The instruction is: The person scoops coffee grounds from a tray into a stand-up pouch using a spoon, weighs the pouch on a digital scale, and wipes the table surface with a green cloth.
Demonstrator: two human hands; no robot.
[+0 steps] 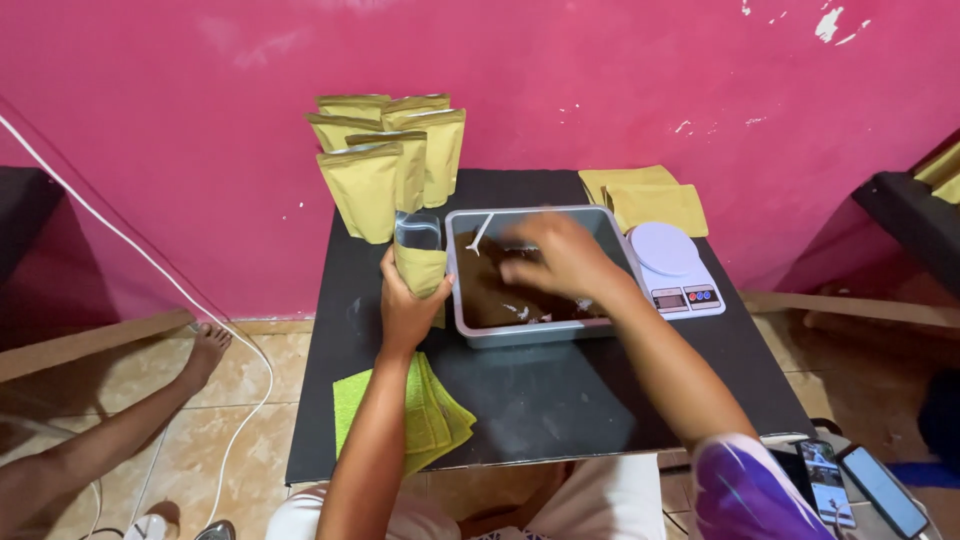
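Observation:
My left hand (405,305) grips an open yellow stand-up pouch (420,262) with a silver lining, held upright just left of a grey rectangular tray (530,335). The tray holds dark brown powder (490,290) and a white spoon (479,233). My right hand (560,258) reaches into the tray over the powder; it is blurred, and whether it holds anything is unclear. Both hands are above a small black table (560,400).
Several filled yellow pouches (385,160) stand at the table's back left. Flat empty pouches (650,200) lie at the back right beside a white kitchen scale (675,268). A green cloth (425,415) lies front left. Two phones (855,485) lie at lower right. Another person's foot (205,350) rests on the tiled floor at left.

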